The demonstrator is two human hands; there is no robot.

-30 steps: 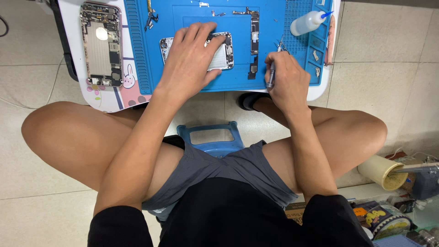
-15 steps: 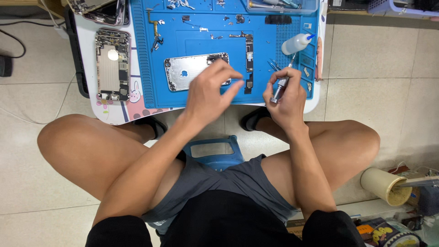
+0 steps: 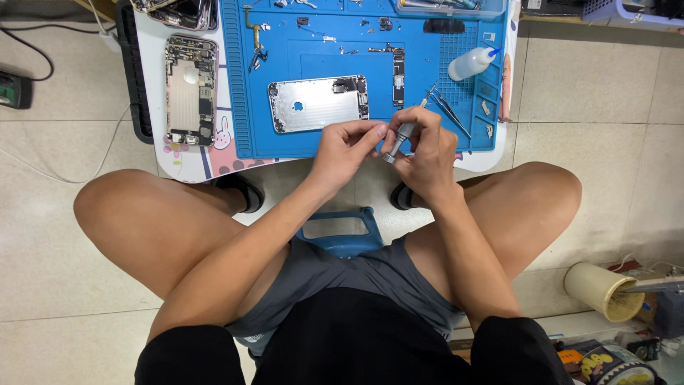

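Both hands (image 3: pixel 385 146) have met on screwdriver (image 3: pixel 403 133).

On your counter (image 3: pixel 187 160), the mat (image 3: pixel 242 107) carries a phone shell (image 3: pixel 313 105); another phone chassis (image 3: pixel 189 89) lies to its left, a squeeze bottle (image 3: pixel 468 64) to its right, tweezers (image 3: pixel 450 112) below that bottle.

Both forearms reach forward from the body toward twelve o'clock and converge, so the two hands meet at the middle. The left hand (image 3: pixel 344 151) is turned palm down, wrist slightly bent, its fingertips pinched together and pointing toward three o'clock. The right hand (image 3: pixel 425 148) sits just beside it at three o'clock, fingers curled in a closed grip, knuckles up, thumb toward the left hand. The fingertips of both hands nearly touch
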